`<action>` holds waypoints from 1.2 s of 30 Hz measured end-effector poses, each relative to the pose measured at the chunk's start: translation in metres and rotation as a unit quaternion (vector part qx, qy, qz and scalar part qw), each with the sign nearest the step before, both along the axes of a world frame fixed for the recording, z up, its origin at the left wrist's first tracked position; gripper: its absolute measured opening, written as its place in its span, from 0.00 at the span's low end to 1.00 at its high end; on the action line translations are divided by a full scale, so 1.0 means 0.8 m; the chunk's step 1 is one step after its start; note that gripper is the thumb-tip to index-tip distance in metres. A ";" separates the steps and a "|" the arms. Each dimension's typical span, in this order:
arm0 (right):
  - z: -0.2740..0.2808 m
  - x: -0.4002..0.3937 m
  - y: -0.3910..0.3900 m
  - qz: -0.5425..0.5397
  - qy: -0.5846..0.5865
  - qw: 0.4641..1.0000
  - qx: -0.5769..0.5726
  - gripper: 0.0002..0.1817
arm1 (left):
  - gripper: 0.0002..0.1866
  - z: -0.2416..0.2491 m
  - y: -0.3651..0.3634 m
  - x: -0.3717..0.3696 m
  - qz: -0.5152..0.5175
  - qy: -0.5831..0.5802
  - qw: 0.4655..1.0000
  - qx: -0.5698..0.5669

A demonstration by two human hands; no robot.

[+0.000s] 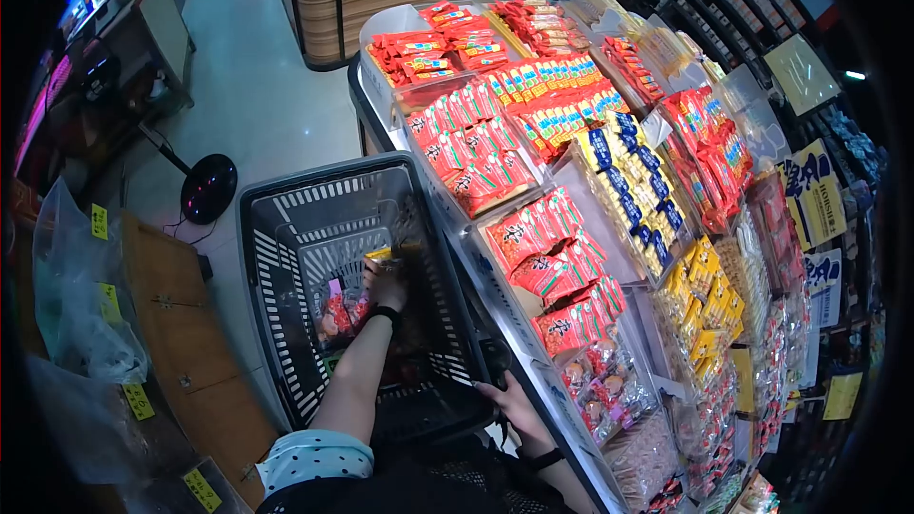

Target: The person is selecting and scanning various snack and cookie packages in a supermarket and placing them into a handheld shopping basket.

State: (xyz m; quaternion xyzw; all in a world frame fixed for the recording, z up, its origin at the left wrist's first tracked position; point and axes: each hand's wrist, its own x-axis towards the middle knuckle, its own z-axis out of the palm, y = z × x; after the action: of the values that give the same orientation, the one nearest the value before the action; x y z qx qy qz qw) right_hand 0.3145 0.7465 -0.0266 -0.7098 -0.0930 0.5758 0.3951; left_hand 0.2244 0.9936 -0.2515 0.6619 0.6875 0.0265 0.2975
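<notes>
My left hand (pixel 387 284) reaches down inside a dark grey shopping basket (pixel 328 178). Its fingers are closed around a small yellow packet (pixel 378 254), which is partly hidden and blurred. Below and left of that hand, several red and clear snack packets (pixel 340 312) lie on the basket's bottom. My right hand (pixel 514 406) grips the near right corner of the basket at its rim, beside the display stand. My forearm and dark clothing cover part of the basket's near side.
To the right, a sloped display stand (pixel 455 246) holds bins of red packets (pixel 481 167), blue-and-yellow packets (pixel 633 190) and yellow packets (pixel 703 287). Wooden cabinets (pixel 186 343) stand left, near a round black base (pixel 209 187) on the tiled floor. A wood-panelled counter (pixel 409 0) is ahead.
</notes>
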 end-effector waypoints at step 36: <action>-0.027 0.014 -0.034 0.015 -0.058 0.991 0.121 0.42 | 0.40 0.300 -0.029 0.241 -0.819 -0.117 0.490 0.275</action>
State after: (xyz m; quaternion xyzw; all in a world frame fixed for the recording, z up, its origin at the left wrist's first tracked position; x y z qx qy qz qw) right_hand 0.3259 0.7195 -0.0484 -0.6877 -0.1953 0.5237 0.4633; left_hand 0.4174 0.9702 -0.0112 0.9659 -0.2478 0.0359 0.0661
